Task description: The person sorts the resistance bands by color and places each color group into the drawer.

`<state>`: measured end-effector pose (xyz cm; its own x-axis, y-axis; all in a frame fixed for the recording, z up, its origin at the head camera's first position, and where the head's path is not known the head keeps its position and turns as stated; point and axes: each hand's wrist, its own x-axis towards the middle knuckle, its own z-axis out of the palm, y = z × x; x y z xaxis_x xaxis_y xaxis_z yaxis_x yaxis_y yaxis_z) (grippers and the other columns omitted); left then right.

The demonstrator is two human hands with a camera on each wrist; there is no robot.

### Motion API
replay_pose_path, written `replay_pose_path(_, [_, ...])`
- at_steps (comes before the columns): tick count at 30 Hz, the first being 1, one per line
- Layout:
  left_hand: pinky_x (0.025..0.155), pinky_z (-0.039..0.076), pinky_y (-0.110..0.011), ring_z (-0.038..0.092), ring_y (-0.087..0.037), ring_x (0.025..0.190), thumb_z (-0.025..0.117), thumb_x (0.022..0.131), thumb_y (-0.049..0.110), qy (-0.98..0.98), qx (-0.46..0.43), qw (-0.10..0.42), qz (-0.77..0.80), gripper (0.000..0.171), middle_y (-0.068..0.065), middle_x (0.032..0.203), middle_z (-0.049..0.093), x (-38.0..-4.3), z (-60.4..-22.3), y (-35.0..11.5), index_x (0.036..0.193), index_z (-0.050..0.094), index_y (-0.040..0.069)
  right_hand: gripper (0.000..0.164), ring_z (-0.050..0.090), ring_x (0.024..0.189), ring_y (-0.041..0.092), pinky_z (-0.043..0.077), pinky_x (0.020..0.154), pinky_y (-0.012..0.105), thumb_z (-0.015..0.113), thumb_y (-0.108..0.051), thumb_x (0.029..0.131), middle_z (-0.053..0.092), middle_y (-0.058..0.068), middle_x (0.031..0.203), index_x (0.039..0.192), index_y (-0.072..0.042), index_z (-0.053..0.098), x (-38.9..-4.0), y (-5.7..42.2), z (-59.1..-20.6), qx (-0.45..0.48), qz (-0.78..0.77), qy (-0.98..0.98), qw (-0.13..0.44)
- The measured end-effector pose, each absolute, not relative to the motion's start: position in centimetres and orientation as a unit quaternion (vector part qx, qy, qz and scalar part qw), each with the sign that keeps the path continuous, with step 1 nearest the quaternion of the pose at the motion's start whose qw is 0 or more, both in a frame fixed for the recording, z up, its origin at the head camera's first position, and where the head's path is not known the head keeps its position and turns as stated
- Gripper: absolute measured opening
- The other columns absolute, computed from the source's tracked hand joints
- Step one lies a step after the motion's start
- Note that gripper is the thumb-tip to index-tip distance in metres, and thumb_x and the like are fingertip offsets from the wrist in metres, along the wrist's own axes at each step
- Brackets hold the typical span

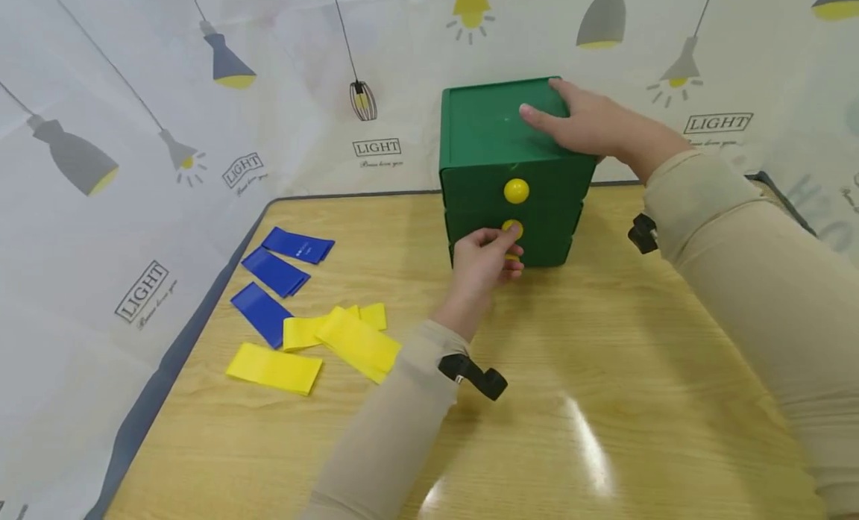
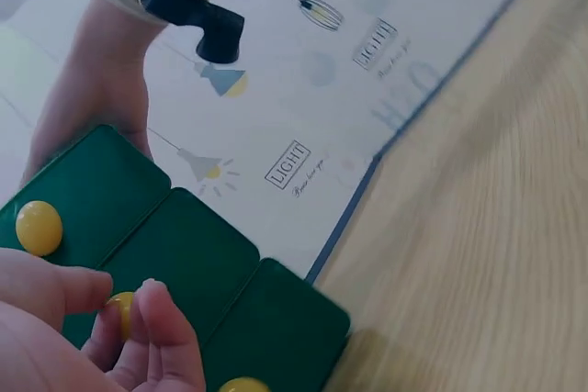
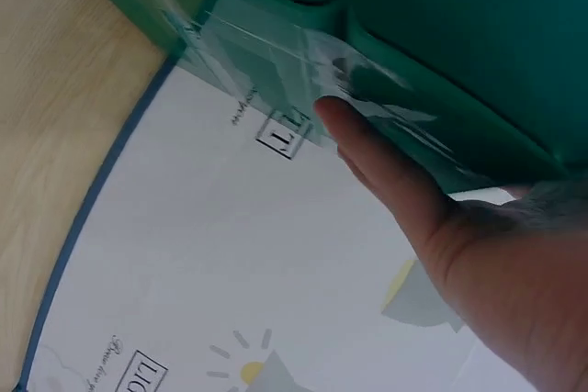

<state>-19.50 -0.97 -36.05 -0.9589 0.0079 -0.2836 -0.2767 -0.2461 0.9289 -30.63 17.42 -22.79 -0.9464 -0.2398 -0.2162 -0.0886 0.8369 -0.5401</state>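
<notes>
A green drawer cabinet [image 1: 496, 124] with three drawers stacked one above another stands at the back of the table. Each drawer front has a round yellow knob; the top knob [image 1: 516, 191] is uncovered. My left hand [image 1: 479, 266] pinches the middle knob [image 2: 125, 312] between thumb and fingers, and partly hides the bottom knob [image 2: 244, 385]. The drawers look closed. My right hand [image 1: 593, 121] rests on the cabinet's top right edge, thumb over the top. In the right wrist view, a straight finger of it lies along the cabinet's see-through side wall [image 3: 266, 52].
Several folded blue strips [image 1: 277, 271] lie on the wooden table [image 1: 537, 401] to the left. In front of them are several yellow strips [image 1: 275, 368], some overlapping. A white cloth [image 1: 302, 50] printed with lamps hangs behind the cabinet and along the left side.
</notes>
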Motion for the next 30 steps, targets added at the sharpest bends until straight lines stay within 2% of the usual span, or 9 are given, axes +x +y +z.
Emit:
replay_pose_path(5, [0.055, 0.056, -0.021, 0.061, -0.014, 0.056, 0.080, 0.098, 0.030, 0.522, -0.163, 0.090, 0.832, 0.024, -0.005, 0.083, 0.071, -19.1, -36.8, 0.1, 0.101, 0.062, 0.013, 0.110, 0.014, 0.163, 0.053, 0.021, 0.129, 0.070, 0.040, -0.080, 0.098, -0.005, 0.023, 0.178, 0.168, -0.020, -0.020, -30.8, 16.9, -23.7, -0.054, -0.283, 0.947, 0.140])
replay_pose_path(10, [0.056, 0.055, -0.021, 0.061, -0.014, 0.058, 0.081, 0.097, 0.028, 0.478, -0.162, 0.080, 0.860, 0.025, -0.006, 0.091, 0.076, -19.0, -37.1, 0.6, 0.108, 0.066, 0.011, 0.117, 0.021, 0.161, 0.053, 0.028, 0.125, 0.071, 0.052, -0.083, 0.093, -0.007, 0.018, 0.180, 0.168, -0.030, -0.020, -30.4, 17.1, -24.2, -0.027, -0.337, 0.930, 0.143])
replay_pose_path(14, [0.056, 0.054, -0.020, 0.060, -0.013, 0.057, 0.080, 0.097, 0.025, 0.459, -0.159, 0.066, 0.872, 0.019, -0.007, 0.095, 0.078, -19.0, -37.4, 0.5, 0.106, 0.072, 0.010, 0.121, 0.024, 0.160, 0.052, 0.031, 0.124, 0.071, 0.058, -0.085, 0.088, -0.008, 0.015, 0.180, 0.167, -0.036, -0.020, -30.3, 16.9, -24.3, -0.026, -0.351, 0.923, 0.154])
replay_pose_path(30, [0.055, 0.050, -0.020, 0.058, -0.011, 0.055, 0.078, 0.099, 0.026, 0.488, -0.170, 0.043, 0.855, 0.016, -0.002, 0.089, 0.077, -18.4, -37.5, 1.0, 0.103, 0.075, 0.011, 0.121, 0.021, 0.161, 0.053, 0.031, 0.124, 0.072, 0.058, -0.085, 0.088, -0.009, 0.017, 0.179, 0.164, -0.038, -0.024, -30.1, 16.3, -24.3, 0.000, -0.352, 0.924, 0.151])
